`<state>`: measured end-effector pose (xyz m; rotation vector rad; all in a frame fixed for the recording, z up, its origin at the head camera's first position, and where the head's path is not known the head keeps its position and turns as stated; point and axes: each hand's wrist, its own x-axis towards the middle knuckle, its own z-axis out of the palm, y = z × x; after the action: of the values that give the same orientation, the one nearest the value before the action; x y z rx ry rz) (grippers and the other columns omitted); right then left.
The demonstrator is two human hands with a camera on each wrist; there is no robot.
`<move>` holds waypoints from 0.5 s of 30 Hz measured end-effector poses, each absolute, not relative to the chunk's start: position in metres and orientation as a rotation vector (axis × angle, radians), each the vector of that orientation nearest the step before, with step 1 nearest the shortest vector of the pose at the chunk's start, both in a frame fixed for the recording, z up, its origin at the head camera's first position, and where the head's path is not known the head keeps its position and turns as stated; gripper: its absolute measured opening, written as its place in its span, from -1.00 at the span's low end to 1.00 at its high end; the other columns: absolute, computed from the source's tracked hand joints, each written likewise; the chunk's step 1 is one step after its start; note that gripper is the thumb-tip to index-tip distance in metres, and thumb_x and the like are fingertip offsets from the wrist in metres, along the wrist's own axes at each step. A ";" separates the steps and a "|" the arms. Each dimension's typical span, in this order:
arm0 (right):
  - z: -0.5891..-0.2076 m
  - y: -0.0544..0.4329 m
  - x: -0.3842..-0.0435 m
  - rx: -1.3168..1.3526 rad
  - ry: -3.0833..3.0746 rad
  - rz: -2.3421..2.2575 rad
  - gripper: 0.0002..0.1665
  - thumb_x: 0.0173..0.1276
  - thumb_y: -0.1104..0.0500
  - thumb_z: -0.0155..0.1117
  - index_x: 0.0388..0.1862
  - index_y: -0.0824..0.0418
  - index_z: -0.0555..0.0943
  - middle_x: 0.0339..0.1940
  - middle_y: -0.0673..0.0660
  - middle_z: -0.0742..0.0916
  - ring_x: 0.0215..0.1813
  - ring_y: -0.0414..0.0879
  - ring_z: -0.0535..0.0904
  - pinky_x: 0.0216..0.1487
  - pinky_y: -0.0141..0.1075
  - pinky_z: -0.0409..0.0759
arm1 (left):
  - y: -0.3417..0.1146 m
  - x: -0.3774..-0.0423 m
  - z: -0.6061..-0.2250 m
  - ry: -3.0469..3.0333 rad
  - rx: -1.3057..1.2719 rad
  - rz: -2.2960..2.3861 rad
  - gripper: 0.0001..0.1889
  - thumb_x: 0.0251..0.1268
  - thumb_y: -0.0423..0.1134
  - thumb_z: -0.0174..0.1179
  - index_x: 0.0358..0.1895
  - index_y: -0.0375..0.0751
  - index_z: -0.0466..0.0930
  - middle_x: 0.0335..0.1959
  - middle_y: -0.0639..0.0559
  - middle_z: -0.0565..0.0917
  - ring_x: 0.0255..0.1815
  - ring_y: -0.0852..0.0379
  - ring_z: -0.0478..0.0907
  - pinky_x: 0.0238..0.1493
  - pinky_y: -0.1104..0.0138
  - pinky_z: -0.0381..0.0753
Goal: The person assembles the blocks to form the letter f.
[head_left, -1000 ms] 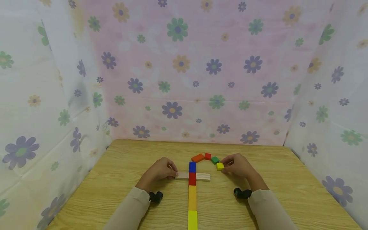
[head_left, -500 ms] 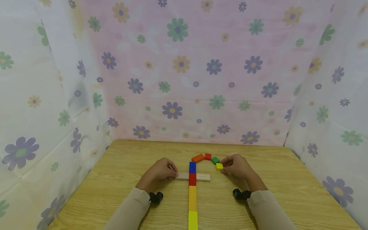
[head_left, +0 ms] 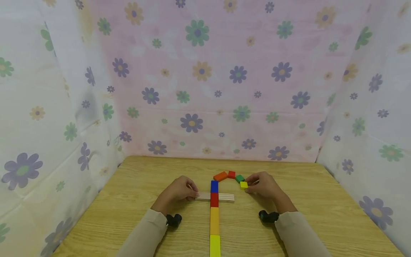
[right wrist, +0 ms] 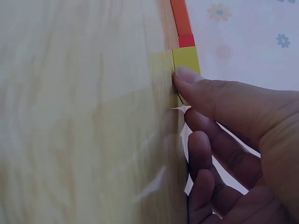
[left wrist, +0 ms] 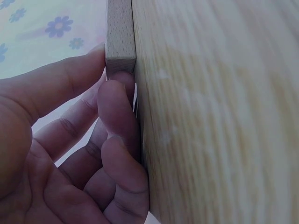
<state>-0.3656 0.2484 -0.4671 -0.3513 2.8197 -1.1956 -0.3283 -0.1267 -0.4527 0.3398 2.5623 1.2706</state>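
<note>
My left hand (head_left: 179,190) holds the left end of a plain wooden plank (head_left: 227,197) lying flat on the table. In the left wrist view the thumb touches a corner of the plank (left wrist: 120,37), and the other fingers are curled at its end. Across the plank's middle runs a straight line of a blue block (head_left: 214,186), a red block (head_left: 214,200), an orange block (head_left: 214,220) and a yellow block (head_left: 215,246). My right hand (head_left: 264,185) pinches a small yellow block (head_left: 243,185), which stands against or very close to a green block (head_left: 239,178).
Behind the blue block, an orange-red block (head_left: 220,176) and a small red block (head_left: 231,174) form a curve with the green block. The wooden table (head_left: 154,167) meets flowered cloth (head_left: 208,89) at the back, with more cloth at both sides.
The small yellow block and my right hand have shifted slightly left, toward the green block. My left hand, the plank and the other blocks stay in place.
</note>
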 end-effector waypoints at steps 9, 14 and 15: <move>-0.466 0.246 -0.364 -0.322 2.825 -1.188 -0.61 0.21 0.11 0.63 0.01 0.13 0.77 -0.12 0.05 0.76 -0.12 -0.10 0.68 -0.06 -0.16 0.70 | -0.128 -0.331 -0.454 2.563 0.344 1.239 -0.89 0.31 -0.18 0.44 -0.27 -0.12 0.77 -0.40 0.03 0.77 -0.40 0.07 0.69 -0.32 0.25 0.66; -0.467 0.246 -0.364 -0.340 2.819 -1.181 -0.59 0.20 0.10 0.64 0.02 0.15 0.77 -0.12 0.08 0.77 -0.11 -0.07 0.69 -0.06 -0.16 0.70 | -0.128 -0.330 -0.455 2.554 0.336 1.245 -0.89 0.31 -0.18 0.44 -0.27 -0.12 0.76 -0.40 0.03 0.77 -0.40 0.07 0.69 -0.32 0.26 0.66; -0.468 0.246 -0.365 -0.332 2.817 -1.182 -0.59 0.19 0.10 0.64 0.01 0.14 0.77 -0.13 0.08 0.77 -0.11 -0.07 0.69 -0.06 -0.17 0.70 | -0.128 -0.329 -0.456 2.554 0.343 1.250 -0.90 0.31 -0.19 0.45 -0.27 -0.13 0.76 -0.40 0.03 0.77 -0.40 0.07 0.69 -0.33 0.26 0.65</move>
<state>-0.3648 0.2459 -0.4676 -0.3321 2.8174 -1.1816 -0.3292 -0.1281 -0.4556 0.3425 2.5539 1.2500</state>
